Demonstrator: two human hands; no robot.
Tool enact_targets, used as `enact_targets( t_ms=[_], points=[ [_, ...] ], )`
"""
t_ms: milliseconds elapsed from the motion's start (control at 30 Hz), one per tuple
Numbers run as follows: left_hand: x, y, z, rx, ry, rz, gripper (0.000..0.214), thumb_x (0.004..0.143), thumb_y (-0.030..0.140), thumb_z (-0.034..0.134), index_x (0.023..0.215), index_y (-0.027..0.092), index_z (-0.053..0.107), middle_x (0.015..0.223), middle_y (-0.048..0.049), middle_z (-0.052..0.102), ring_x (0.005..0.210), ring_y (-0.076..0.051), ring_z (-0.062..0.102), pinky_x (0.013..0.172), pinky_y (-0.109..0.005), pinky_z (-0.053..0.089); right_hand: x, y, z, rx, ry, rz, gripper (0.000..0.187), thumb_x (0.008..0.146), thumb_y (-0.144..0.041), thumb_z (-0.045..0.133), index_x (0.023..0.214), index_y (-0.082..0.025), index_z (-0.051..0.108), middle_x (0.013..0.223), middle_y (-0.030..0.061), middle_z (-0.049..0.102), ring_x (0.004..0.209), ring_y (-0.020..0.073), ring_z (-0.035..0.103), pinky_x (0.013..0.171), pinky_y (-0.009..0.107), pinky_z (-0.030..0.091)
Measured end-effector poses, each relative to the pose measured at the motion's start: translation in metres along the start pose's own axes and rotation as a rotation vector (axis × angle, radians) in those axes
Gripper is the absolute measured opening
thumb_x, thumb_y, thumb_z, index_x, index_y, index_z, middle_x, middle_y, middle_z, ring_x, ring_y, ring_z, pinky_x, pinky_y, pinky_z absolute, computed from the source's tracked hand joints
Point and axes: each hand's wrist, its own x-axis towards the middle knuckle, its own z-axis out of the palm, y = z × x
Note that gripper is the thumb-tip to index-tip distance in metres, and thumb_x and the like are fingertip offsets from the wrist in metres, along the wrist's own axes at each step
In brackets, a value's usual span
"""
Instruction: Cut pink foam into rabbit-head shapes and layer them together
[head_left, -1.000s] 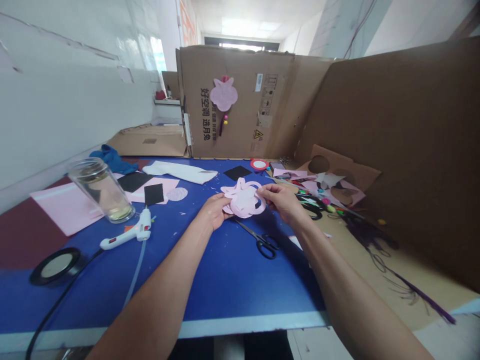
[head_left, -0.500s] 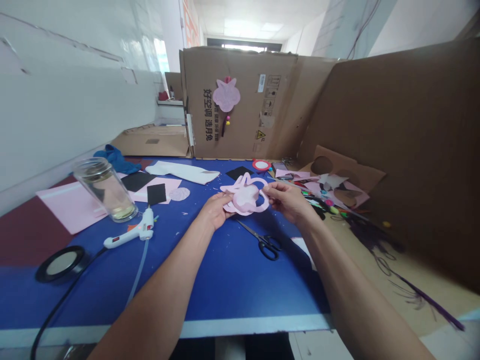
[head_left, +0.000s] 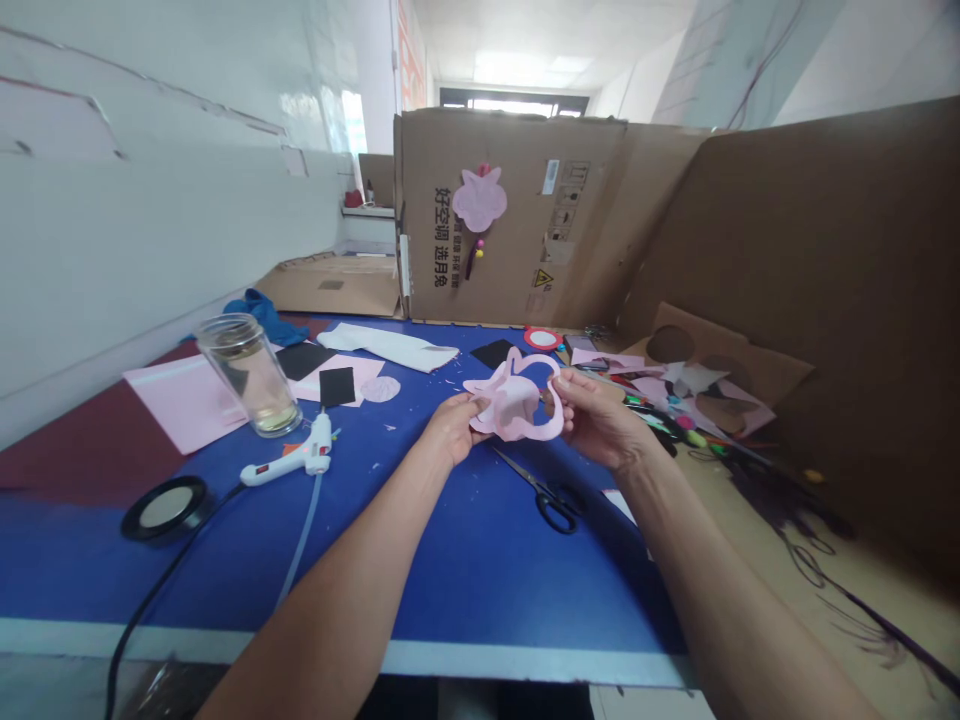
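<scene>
Between my two hands is a pink flower-shaped felt cutout (head_left: 516, 405) with a pink outline frame (head_left: 553, 425) looping out to its right. My left hand (head_left: 457, 425) pinches the left side of the pink pieces between thumb and fingers. On the other side, my right hand (head_left: 592, 408) grips the right edge of the frame. Whether the cutout and the frame are joined, I cannot tell. Black-handled scissors (head_left: 551, 500) lie on the blue table (head_left: 465, 570) just below the hands, blades pointing up-left.
To the left are a white glue gun (head_left: 292, 460), a roll of black tape (head_left: 166, 508) and a glass jar (head_left: 255, 375). Pink and brown scraps (head_left: 739, 410) lie at right. A similar pink shape (head_left: 480, 200) hangs on the cardboard wall (head_left: 592, 280) behind.
The view has swung slightly left, so everything sits further right. The pink frame has been pulled wider and tilted, showing a larger opening by my right hand. Both hands keep their hold.
</scene>
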Motion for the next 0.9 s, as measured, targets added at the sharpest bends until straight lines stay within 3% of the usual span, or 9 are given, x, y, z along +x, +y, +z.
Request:
enact_targets(
  t_ms=[100, 200, 367, 500, 767, 900],
  points=[
    [0.001, -0.001, 0.002, -0.002, 0.042, -0.009, 0.018, 0.082, 0.011, 0.077, 0.1, 0.014, 0.076, 0.096, -0.0122, 0.08, 0.072, -0.021, 0.075, 0.07, -0.036, 0.064, 0.005, 0.009, -0.003, -0.104, 0.045, 0.005, 0.039, 0.062, -0.039, 0.1, 0.078, -0.02, 0.07, 0.06, -0.0054, 0.056, 0.05, 0.0067, 0.044, 0.045, 0.019, 0.04],
    [0.0, 0.0, 0.005, -0.012, 0.064, -0.017, 0.02, 0.08, 0.009, 0.078, 0.1, 0.014, 0.077, 0.097, -0.0112, 0.08, 0.07, -0.019, 0.073, 0.068, -0.032, 0.063, 0.013, 0.021, -0.009, -0.299, 0.219, -0.03, 0.042, 0.059, -0.044, 0.1, 0.077, -0.019, 0.071, 0.062, -0.0028, 0.063, 0.052, 0.0086, 0.051, 0.048, 0.021, 0.043],
    [-0.003, 0.001, 0.007, -0.047, 0.077, -0.027, 0.02, 0.078, 0.008, 0.081, 0.097, 0.013, 0.075, 0.088, -0.0107, 0.078, 0.066, -0.019, 0.072, 0.064, -0.032, 0.062, 0.021, 0.035, -0.013, -0.484, 0.383, -0.118, 0.039, 0.059, -0.047, 0.093, 0.07, -0.02, 0.068, 0.052, -0.0046, 0.055, 0.045, 0.009, 0.041, 0.042, 0.024, 0.031],
    [-0.002, 0.001, 0.007, -0.054, 0.1, -0.023, 0.021, 0.08, 0.006, 0.079, 0.098, 0.013, 0.074, 0.084, -0.0082, 0.077, 0.063, -0.018, 0.071, 0.065, -0.034, 0.062, 0.021, 0.038, -0.011, -0.5, 0.429, -0.159, 0.036, 0.062, -0.047, 0.089, 0.068, -0.02, 0.067, 0.052, -0.0051, 0.052, 0.045, 0.0084, 0.037, 0.042, 0.025, 0.027],
    [-0.001, -0.002, 0.008, -0.058, 0.003, -0.008, 0.024, 0.079, 0.005, 0.077, 0.101, 0.012, 0.077, 0.099, -0.0135, 0.08, 0.074, -0.02, 0.075, 0.069, -0.034, 0.062, 0.023, 0.039, -0.007, -0.439, 0.444, -0.159, 0.036, 0.058, -0.045, 0.089, 0.069, -0.021, 0.065, 0.052, -0.0054, 0.052, 0.046, 0.0095, 0.039, 0.042, 0.024, 0.027],
    [-0.004, 0.002, 0.011, -0.065, -0.047, -0.024, 0.018, 0.091, 0.021, 0.072, 0.105, 0.013, 0.079, 0.108, -0.0152, 0.08, 0.08, -0.021, 0.075, 0.07, -0.033, 0.063, 0.023, 0.038, -0.008, -0.435, 0.462, -0.18, 0.034, 0.059, -0.043, 0.088, 0.07, -0.021, 0.064, 0.052, -0.0057, 0.052, 0.046, 0.0099, 0.04, 0.043, 0.025, 0.027]
  ],
)
